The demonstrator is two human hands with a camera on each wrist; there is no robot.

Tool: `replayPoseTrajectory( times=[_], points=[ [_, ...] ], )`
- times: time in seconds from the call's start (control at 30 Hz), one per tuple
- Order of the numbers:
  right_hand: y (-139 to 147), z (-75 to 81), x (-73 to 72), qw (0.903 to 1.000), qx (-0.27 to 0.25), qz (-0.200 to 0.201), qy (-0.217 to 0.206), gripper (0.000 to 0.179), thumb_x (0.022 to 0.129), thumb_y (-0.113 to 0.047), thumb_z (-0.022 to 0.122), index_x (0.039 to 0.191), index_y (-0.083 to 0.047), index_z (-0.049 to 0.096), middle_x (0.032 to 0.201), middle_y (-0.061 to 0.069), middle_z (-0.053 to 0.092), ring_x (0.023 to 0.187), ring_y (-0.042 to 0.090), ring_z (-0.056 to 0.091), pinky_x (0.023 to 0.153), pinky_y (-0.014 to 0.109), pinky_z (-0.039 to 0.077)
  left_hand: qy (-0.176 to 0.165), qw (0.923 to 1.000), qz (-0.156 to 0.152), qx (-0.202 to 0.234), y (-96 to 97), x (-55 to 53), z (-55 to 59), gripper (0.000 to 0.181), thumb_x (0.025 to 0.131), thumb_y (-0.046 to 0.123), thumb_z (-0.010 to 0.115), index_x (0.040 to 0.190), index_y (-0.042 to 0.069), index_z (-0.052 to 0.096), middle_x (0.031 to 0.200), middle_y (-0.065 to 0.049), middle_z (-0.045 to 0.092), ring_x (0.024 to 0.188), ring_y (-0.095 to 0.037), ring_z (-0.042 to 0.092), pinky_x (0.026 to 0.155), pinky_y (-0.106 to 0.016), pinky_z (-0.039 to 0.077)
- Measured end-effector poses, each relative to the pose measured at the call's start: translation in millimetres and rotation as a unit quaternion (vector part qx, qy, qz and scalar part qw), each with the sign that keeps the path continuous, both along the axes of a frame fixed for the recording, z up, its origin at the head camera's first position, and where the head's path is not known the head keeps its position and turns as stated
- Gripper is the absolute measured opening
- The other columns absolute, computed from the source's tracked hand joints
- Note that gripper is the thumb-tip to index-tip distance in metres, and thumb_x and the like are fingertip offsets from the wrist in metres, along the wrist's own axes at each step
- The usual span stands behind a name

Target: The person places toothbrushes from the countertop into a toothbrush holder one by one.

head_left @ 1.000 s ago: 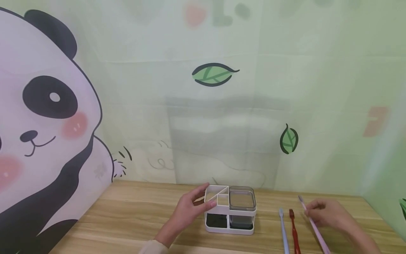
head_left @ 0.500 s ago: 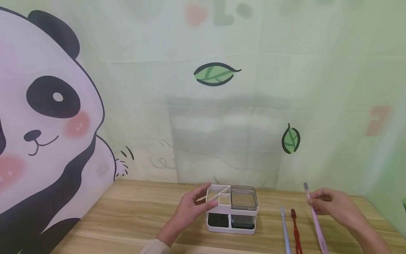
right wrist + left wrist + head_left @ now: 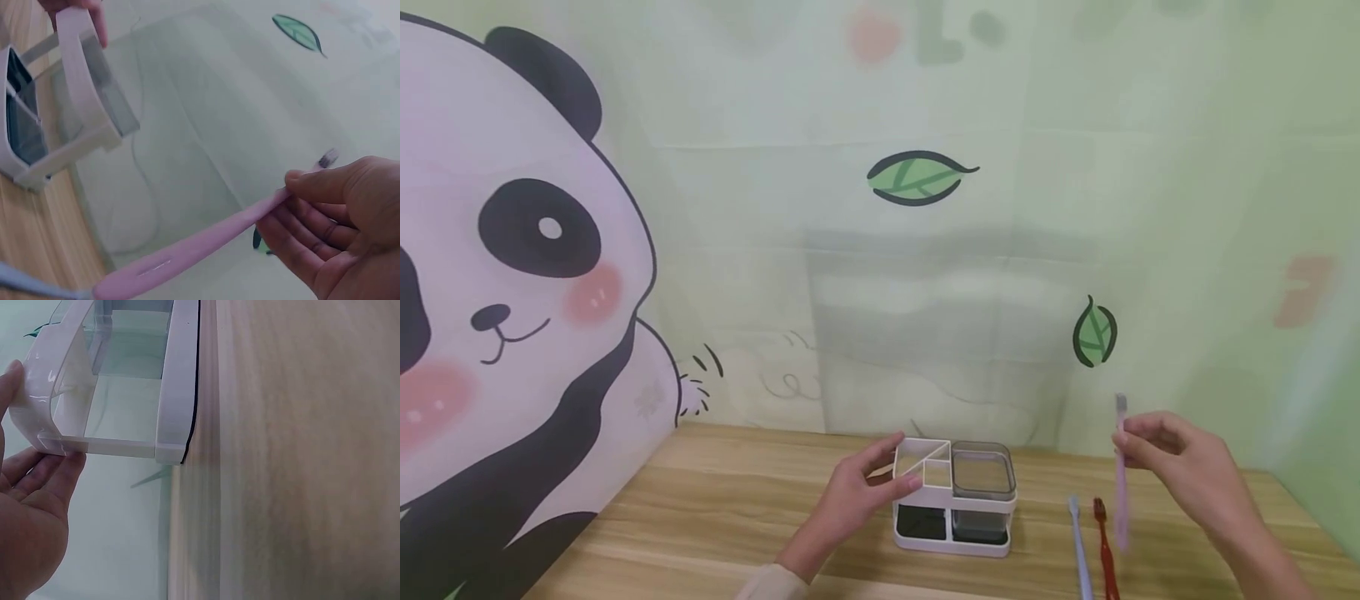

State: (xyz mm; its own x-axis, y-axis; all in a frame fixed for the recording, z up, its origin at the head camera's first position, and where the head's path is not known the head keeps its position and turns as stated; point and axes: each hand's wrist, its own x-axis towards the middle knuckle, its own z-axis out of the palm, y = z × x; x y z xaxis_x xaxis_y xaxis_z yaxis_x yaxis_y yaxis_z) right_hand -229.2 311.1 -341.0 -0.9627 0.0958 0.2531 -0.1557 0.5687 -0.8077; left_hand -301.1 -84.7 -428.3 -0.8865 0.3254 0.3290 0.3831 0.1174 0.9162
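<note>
A white toothbrush holder (image 3: 955, 502) with divided slots and a clear grey cup (image 3: 983, 471) stands on the table. My left hand (image 3: 859, 500) grips its upper left part, thumb in front and fingers behind; the left wrist view shows the fingertips on the white rim (image 3: 44, 394). Between thumb and fingers my right hand (image 3: 1187, 467) pinches a pink toothbrush (image 3: 1122, 492) near its head. The brush hangs almost upright, bristles on top, raised off the table; in the right wrist view its thick handle end (image 3: 134, 281) points down left.
A blue toothbrush (image 3: 1080, 546) and a red toothbrush (image 3: 1105, 550) lie side by side on the wooden table (image 3: 700, 508), right of the holder. Behind the table hangs a pale green cloth (image 3: 760, 192) printed with a panda and leaves.
My right hand has lifted the pink toothbrush off the table and swung it from slanted to nearly upright. The left hand keeps its grip on the holder. The head view has shifted slightly.
</note>
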Motion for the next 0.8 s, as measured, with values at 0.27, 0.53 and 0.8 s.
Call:
replayPoseTrajectory(
  times=[0.27, 0.53, 0.8],
  points=[
    [-27, 8.8, -1.2, 0.9955, -0.063, -0.001, 0.071, 0.044, 0.102, -0.034, 0.075, 0.124, 0.002, 0.068, 0.103, -0.007, 0.079, 0.089, 0.008, 0.076, 0.078, 0.017, 0.061, 0.002, 0.9999, 0.000, 0.012, 1.2, 2.2, 2.4, 0.068, 0.095, 0.019, 0.084, 0.152, -0.002, 0.054, 0.145, -0.030, 0.059, 0.131, -0.048, 0.059, 0.103, -0.046, 0.057],
    [-55, 13.5, -7.6, 0.9859, -0.108, 0.016, 0.126, 0.035, 0.102, -0.022, 0.075, 0.119, 0.008, 0.067, 0.099, -0.005, 0.079, 0.086, 0.011, 0.077, 0.083, 0.016, 0.061, 0.004, 1.0000, 0.000, 0.007, 1.1, 2.4, 3.2, 0.067, 0.096, 0.020, 0.083, 0.152, -0.001, 0.054, 0.147, -0.027, 0.058, 0.134, -0.046, 0.058, 0.105, -0.046, 0.056],
    [-79, 19.3, -14.5, 0.9827, -0.120, 0.034, 0.137, 0.036, 0.102, -0.023, 0.076, 0.121, 0.006, 0.066, 0.103, 0.000, 0.079, 0.088, 0.011, 0.076, 0.085, 0.017, 0.061, 0.005, 1.0000, 0.002, 0.008, 1.0, 3.1, 2.6, 0.066, 0.096, 0.019, 0.083, 0.152, -0.001, 0.055, 0.148, -0.027, 0.058, 0.135, -0.046, 0.057, 0.104, -0.044, 0.056]
  ],
)
